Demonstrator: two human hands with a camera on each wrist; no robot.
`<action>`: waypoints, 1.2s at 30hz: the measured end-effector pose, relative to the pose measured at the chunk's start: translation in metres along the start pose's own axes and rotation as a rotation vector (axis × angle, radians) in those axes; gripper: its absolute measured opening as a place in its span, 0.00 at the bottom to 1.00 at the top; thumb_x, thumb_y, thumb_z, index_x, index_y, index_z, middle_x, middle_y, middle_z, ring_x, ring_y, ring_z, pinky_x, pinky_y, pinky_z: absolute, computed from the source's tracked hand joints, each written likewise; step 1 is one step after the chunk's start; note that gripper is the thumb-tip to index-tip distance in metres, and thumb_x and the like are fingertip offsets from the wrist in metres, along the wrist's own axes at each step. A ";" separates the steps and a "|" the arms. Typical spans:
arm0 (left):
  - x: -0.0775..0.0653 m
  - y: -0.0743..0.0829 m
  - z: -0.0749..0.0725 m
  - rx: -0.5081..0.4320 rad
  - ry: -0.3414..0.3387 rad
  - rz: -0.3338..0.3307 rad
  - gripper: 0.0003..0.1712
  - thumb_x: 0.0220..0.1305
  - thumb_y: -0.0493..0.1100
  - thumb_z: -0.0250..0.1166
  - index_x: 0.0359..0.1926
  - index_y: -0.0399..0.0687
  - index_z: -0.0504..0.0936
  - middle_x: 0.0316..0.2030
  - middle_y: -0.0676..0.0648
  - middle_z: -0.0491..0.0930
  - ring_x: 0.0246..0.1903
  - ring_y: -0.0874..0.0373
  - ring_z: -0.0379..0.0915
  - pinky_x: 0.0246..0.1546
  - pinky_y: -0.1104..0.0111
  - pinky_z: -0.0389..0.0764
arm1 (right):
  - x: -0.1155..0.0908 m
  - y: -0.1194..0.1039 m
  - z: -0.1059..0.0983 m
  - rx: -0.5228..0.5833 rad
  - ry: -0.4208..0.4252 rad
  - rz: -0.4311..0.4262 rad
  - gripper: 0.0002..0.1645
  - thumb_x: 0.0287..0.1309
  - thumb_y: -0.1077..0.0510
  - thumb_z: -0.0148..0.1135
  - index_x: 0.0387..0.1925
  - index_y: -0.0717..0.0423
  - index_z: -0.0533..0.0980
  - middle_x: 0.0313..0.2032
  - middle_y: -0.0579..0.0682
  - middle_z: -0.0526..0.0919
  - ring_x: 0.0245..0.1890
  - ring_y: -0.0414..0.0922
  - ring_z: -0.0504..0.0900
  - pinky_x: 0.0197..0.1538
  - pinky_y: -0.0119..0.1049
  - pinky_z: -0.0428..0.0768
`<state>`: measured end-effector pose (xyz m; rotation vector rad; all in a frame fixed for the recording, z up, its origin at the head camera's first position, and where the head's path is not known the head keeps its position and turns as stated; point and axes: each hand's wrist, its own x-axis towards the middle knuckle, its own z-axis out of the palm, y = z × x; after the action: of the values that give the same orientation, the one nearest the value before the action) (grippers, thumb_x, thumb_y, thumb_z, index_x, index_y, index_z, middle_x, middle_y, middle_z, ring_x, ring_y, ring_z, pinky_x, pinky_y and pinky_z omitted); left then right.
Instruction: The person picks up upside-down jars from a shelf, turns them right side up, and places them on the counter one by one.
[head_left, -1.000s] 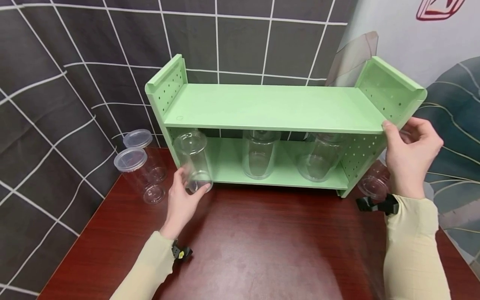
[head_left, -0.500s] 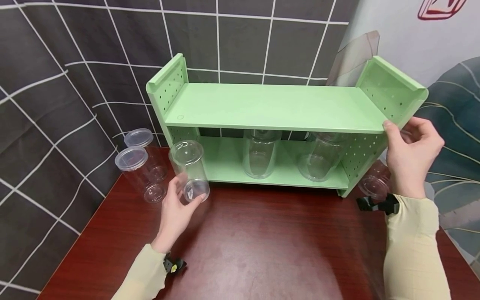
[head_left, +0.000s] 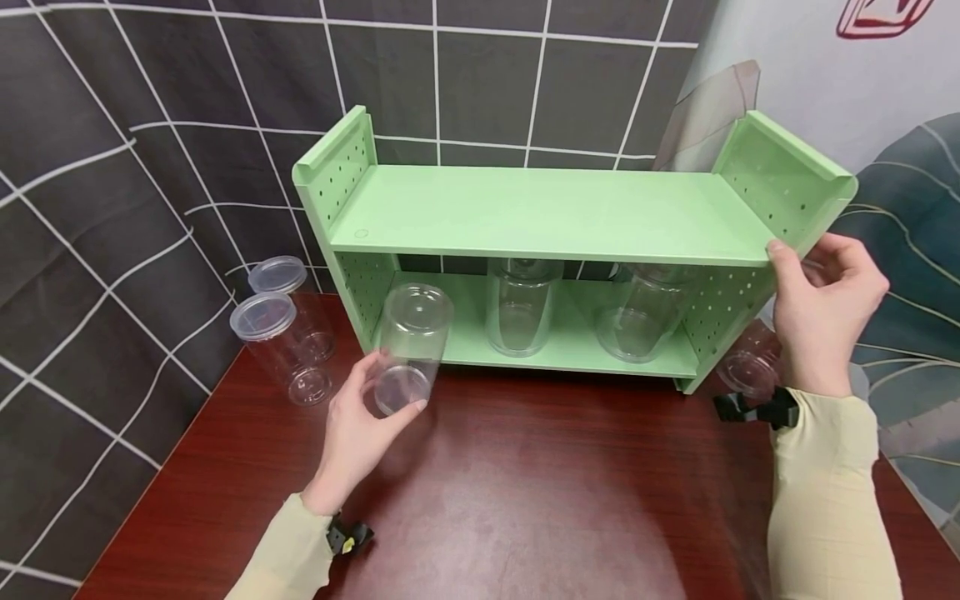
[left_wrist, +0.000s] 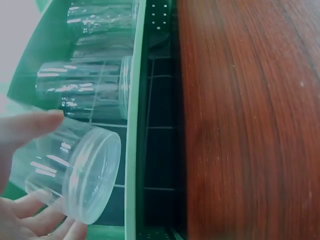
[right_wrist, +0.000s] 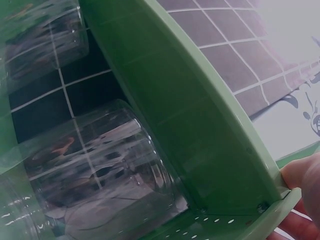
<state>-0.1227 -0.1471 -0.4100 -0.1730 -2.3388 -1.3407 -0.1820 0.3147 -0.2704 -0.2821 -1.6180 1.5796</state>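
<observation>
In the head view my left hand (head_left: pixel 366 423) grips a clear plastic jar (head_left: pixel 417 333) low down, thumb on one side and fingers on the other. The jar tilts in front of the left bay of a green two-tier shelf (head_left: pixel 555 212). Its ringed end points down in the left wrist view, where fingers and thumb wrap the jar (left_wrist: pixel 55 155). At the shelf's right end, my right hand (head_left: pixel 825 304) pinches the front edge of the side panel, thumb in front. The right wrist view shows the thumb at the panel's corner; the other fingers are partly hidden.
Two clear jars (head_left: pixel 519 312) (head_left: pixel 636 321) stand on the lower tier. To the left, two lidded jars (head_left: pixel 262 318) (head_left: pixel 277 277) stand on the red-brown table (head_left: pixel 525 500). Another clear container (head_left: pixel 750 362) is beside the right wrist. Dark tiled cloth (head_left: pixel 487 92) hangs behind.
My left hand first draws the jar leftward and out from the shelf's left bay, then shifts it right while it tilts. My right hand keeps its place on the shelf.
</observation>
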 end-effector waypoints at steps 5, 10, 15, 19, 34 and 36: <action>-0.001 0.004 0.002 0.025 -0.034 0.074 0.51 0.41 0.43 0.86 0.68 0.50 0.75 0.55 0.49 0.81 0.53 0.52 0.76 0.54 0.55 0.75 | -0.001 -0.001 0.000 -0.037 0.001 -0.009 0.18 0.56 0.64 0.73 0.50 0.57 0.84 0.41 0.48 0.85 0.40 0.40 0.85 0.51 0.27 0.79; -0.001 0.009 0.005 0.032 -0.074 0.124 0.50 0.40 0.45 0.86 0.68 0.56 0.76 0.56 0.53 0.80 0.53 0.55 0.74 0.50 0.55 0.76 | -0.007 -0.007 0.001 -0.062 -0.009 0.019 0.19 0.60 0.62 0.72 0.53 0.54 0.83 0.45 0.48 0.83 0.44 0.41 0.84 0.55 0.28 0.78; -0.003 0.013 0.009 0.020 -0.107 0.132 0.49 0.41 0.47 0.86 0.68 0.56 0.77 0.57 0.56 0.80 0.54 0.59 0.73 0.52 0.57 0.77 | -0.019 -0.015 0.002 -0.063 -0.011 0.009 0.25 0.62 0.63 0.69 0.60 0.52 0.77 0.55 0.48 0.78 0.55 0.43 0.80 0.63 0.30 0.73; -0.005 0.017 0.011 0.014 -0.120 0.150 0.47 0.41 0.47 0.86 0.67 0.55 0.78 0.56 0.57 0.80 0.55 0.59 0.73 0.54 0.56 0.76 | -0.035 -0.020 0.003 -0.138 0.018 -0.150 0.32 0.62 0.65 0.66 0.66 0.53 0.69 0.62 0.48 0.71 0.64 0.42 0.69 0.68 0.26 0.63; -0.008 0.030 0.026 0.000 -0.208 0.283 0.43 0.42 0.52 0.85 0.63 0.54 0.81 0.55 0.60 0.80 0.56 0.62 0.71 0.59 0.55 0.73 | -0.129 -0.034 0.017 -0.071 -0.613 -0.629 0.32 0.47 0.68 0.77 0.56 0.73 0.77 0.55 0.65 0.81 0.59 0.52 0.78 0.67 0.41 0.72; -0.009 0.033 0.029 -0.007 -0.226 0.304 0.43 0.42 0.52 0.85 0.62 0.54 0.81 0.54 0.61 0.80 0.55 0.62 0.71 0.57 0.57 0.74 | -0.140 -0.022 0.019 -0.143 -0.757 -0.663 0.37 0.45 0.63 0.79 0.60 0.67 0.77 0.59 0.61 0.80 0.61 0.53 0.76 0.69 0.42 0.70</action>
<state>-0.1128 -0.1039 -0.4002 -0.6856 -2.3662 -1.2310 -0.0991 0.2025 -0.3040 0.8033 -2.0827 1.0862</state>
